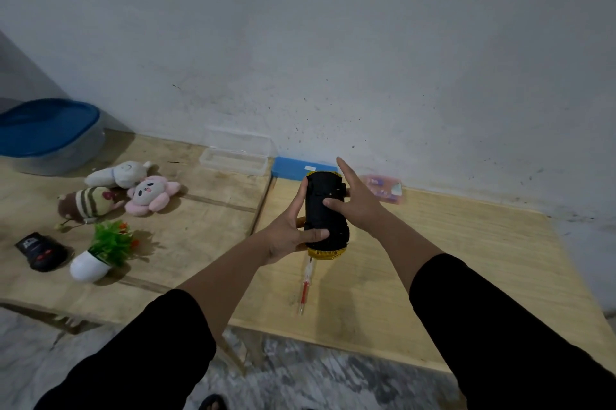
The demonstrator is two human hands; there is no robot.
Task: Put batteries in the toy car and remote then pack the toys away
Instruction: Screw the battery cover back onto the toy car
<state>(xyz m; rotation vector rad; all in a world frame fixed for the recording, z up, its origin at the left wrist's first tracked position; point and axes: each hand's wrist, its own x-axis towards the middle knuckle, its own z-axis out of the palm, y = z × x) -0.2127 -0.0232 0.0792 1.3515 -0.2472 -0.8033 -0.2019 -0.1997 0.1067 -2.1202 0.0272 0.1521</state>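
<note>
The toy car (325, 213) is held upside down above the counter (433, 259), its black underside facing up and yellow body showing at both ends. The left hand (293, 229) grips the car's left side, thumb curled over the underside and fingers wrapped beneath. The right hand (356, 199) rests on the car's right side with its thumb pressed onto the underside, the forefinger pointing straight out toward the wall; the other fingers are hidden behind the car.

Just below the car, a screwdriver (306, 286) with a clear and red handle lies on the counter. Behind the car, against the wall, sits a blue box (293, 169), and left of that an open clear plastic case (235, 156). To the car's right is a small pink packet (386, 189). Well to the car's left lie three soft toys (133, 189), a little potted plant (103, 253) tipped on its side, and a black remote (41, 251). A tub with a blue lid (50, 133) stands farthest left.
</note>
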